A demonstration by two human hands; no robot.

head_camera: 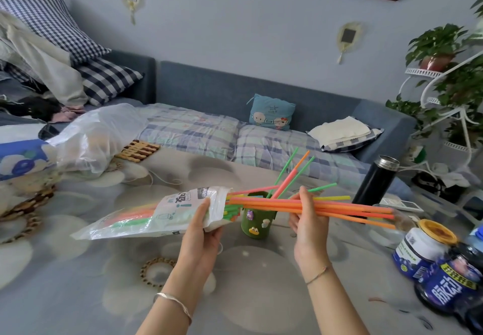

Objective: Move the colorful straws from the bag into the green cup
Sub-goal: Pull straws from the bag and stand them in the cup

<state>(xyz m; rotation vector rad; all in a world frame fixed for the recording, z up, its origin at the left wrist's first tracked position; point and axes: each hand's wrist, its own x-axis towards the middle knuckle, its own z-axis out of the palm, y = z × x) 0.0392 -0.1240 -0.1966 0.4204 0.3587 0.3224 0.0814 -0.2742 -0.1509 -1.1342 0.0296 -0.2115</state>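
One wide table under a grey cloth printed with pale flowers point(78, 269) fills the lower view. Above it, a long clear-and-white plastic bag with printed lettering point(167, 212) is held tilted, its open mouth pointing right; green, orange and pink straws show through its film. The left hand point(203, 230) grips this bag just behind the mouth, thumb on top. A long bundle of orange, yellow and pink plastic straws point(352, 208) reaches from the bag's mouth out to the right, passing in front of the cup's rim. A tall black flask with a steel cap point(376, 180) stands at the right. The small green cup stuck with cartoon figures point(257, 219) stands between the hands, holding a few green, orange and pink straws point(290, 175) that fan upward. The right hand point(308, 219) clasps the bundle, fingers curled round it.
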